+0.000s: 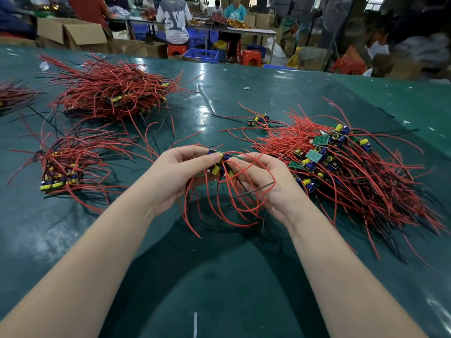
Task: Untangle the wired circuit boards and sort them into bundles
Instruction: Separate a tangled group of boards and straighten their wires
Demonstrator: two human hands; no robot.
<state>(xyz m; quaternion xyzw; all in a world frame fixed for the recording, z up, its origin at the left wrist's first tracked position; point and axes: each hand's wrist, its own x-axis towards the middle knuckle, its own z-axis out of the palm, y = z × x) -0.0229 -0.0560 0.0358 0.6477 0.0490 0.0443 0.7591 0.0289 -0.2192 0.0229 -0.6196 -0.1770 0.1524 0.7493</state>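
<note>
Above the green table [244,98], my left hand [180,172] and my right hand [266,181] both grip a small cluster of circuit boards [220,163] with yellow and blue capacitors. Their red and black wires [219,206] hang down in loops between my wrists. A tangled heap of wired boards [341,162] lies to the right, touching my right hand's side. A stacked bundle [61,172] sits to the left, and a bigger bundle [112,93] lies further back on the left.
A few loose boards [260,119] lie behind the right heap. Part of another bundle [12,93] shows at the far left edge. Beyond the table stand cardboard boxes [73,32], blue crates [201,54], red stools [251,57] and people at other benches.
</note>
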